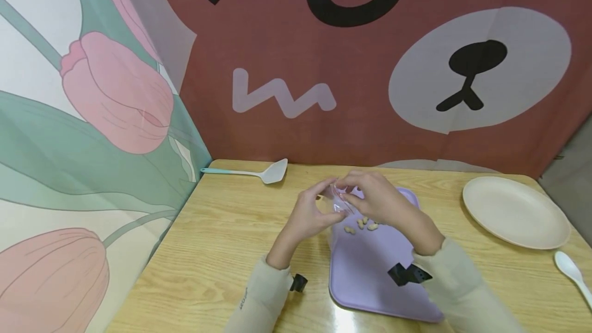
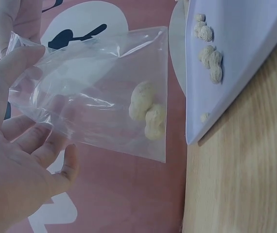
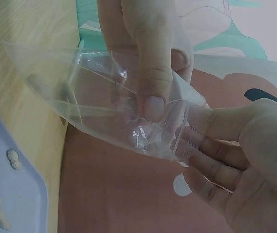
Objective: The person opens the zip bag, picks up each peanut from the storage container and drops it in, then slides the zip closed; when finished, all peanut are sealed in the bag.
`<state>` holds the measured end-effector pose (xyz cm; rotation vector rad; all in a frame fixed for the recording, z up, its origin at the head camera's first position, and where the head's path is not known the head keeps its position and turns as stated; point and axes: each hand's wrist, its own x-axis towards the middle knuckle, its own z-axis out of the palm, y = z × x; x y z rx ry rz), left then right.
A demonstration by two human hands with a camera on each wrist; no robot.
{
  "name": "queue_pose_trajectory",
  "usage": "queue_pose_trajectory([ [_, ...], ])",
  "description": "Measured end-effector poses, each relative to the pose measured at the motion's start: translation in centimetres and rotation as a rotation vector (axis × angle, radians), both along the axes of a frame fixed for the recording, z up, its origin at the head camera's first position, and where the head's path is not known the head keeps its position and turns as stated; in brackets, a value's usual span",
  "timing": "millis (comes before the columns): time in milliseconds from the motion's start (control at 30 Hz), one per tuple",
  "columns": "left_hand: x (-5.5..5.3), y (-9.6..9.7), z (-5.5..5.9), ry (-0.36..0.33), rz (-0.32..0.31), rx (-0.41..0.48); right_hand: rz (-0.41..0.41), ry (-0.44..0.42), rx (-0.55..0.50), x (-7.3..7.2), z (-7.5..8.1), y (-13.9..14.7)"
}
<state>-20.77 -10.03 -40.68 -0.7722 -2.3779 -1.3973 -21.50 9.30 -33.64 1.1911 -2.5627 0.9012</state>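
Observation:
My left hand (image 1: pixel 305 218) holds a clear plastic zip bag (image 2: pixel 95 92) near its top, thumb on one side and fingers on the other. At the bag's mouth, my right hand (image 1: pixel 376 198) pinches the top edge between thumb and fingers. Inside the bag, peanuts (image 2: pixel 155 122) in their shells lie at the bottom corner. The bag hangs over the left edge of a purple tray (image 1: pixel 365 281). Several loose peanuts (image 1: pixel 372 226) lie on the tray, below my hands. In the head view the hands hide much of the bag.
A white spatula (image 1: pixel 275 171) with a turquoise handle lies at the table's back left. To the right are a large cream oval plate (image 1: pixel 515 212) and a white spoon (image 1: pixel 569 267). A printed cloth (image 1: pixel 287 137) hangs behind the wooden table (image 1: pixel 199 271).

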Motion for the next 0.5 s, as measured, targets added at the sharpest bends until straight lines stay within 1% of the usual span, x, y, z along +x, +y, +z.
queue_pose_trajectory([
  [233,0.03,0.06,-0.12,-0.008,0.004,-0.002,0.009,0.013,-0.019,-0.01,-0.35,0.17],
  [367,-0.02,0.09,-0.26,-0.016,0.006,-0.005,-0.010,0.009,-0.027,0.08,-0.43,0.58],
  [500,0.02,-0.06,-0.31,-0.023,0.015,0.000,-0.021,0.025,-0.046,0.01,-0.41,0.94],
])
